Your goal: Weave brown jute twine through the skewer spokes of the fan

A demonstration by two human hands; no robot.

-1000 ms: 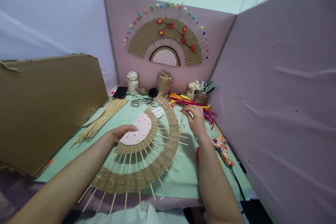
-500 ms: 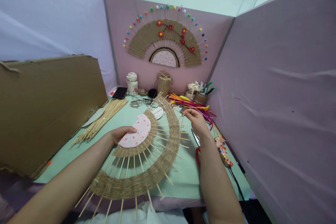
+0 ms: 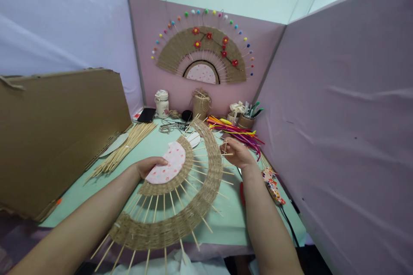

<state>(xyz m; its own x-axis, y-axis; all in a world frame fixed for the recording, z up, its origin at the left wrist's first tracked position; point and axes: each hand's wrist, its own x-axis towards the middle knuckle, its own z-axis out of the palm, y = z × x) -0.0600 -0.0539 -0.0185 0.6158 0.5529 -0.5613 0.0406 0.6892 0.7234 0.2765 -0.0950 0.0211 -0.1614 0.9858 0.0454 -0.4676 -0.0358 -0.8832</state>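
Above the mint-green tabletop [image 3: 226, 225], tilted toward the person, is a woven half-round fan [image 3: 180, 225] with thin sticks radiating through its two brown bands. The left hand [image 3: 151, 166] grips it at the middle, thumb pressed on the pink spotted cloth [image 3: 174, 159]. At the fan's right edge, the right hand [image 3: 238, 153] has its fingers bent among the stick ends; whether they are closed on anything, I cannot tell. Red scissors [image 3: 242, 193] lie partly hidden by the right forearm. A bundle of sticks [image 3: 127, 148] rests at left, colorful pipe cleaners [image 3: 237, 131] beyond the right hand.
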